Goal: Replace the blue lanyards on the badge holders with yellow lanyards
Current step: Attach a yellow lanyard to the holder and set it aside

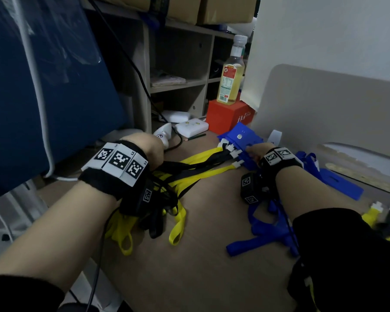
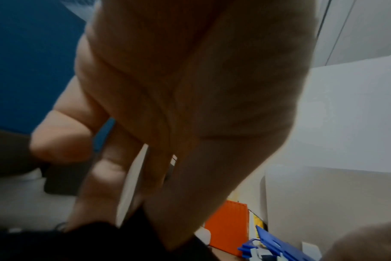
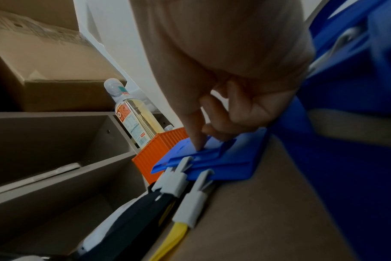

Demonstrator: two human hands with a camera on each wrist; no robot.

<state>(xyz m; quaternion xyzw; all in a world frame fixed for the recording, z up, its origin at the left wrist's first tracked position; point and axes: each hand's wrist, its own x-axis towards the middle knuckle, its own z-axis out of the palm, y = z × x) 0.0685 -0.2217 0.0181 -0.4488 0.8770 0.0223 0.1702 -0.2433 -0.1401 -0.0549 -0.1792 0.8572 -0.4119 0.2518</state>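
Observation:
A stack of blue badge holders (image 1: pixel 241 137) (image 3: pixel 225 159) lies tilted at the back of the wooden table (image 1: pixel 200 266). White clips (image 1: pixel 233 152) (image 3: pixel 174 181) join it to yellow and black lanyards (image 1: pixel 200 174). My right hand (image 1: pixel 253 152) (image 3: pixel 203 139) holds the stack at its near edge, index fingertip pressing on top, the other fingers curled; the thumb is hidden. My left hand (image 1: pixel 154 154) (image 2: pixel 127 176) grips the bundle of yellow and black lanyards further left. Loose blue lanyards (image 1: pixel 263 235) are piled under my right forearm.
An orange box (image 1: pixel 227 118) with a bottle (image 1: pixel 231 79) on it stands behind the holders, beside a shelf unit (image 1: pixel 178 86). A blue panel (image 1: pixel 43 86) fills the left. Another blue holder (image 1: pixel 340 184) and spare clipped lanyards (image 1: pixel 383 217) lie at right.

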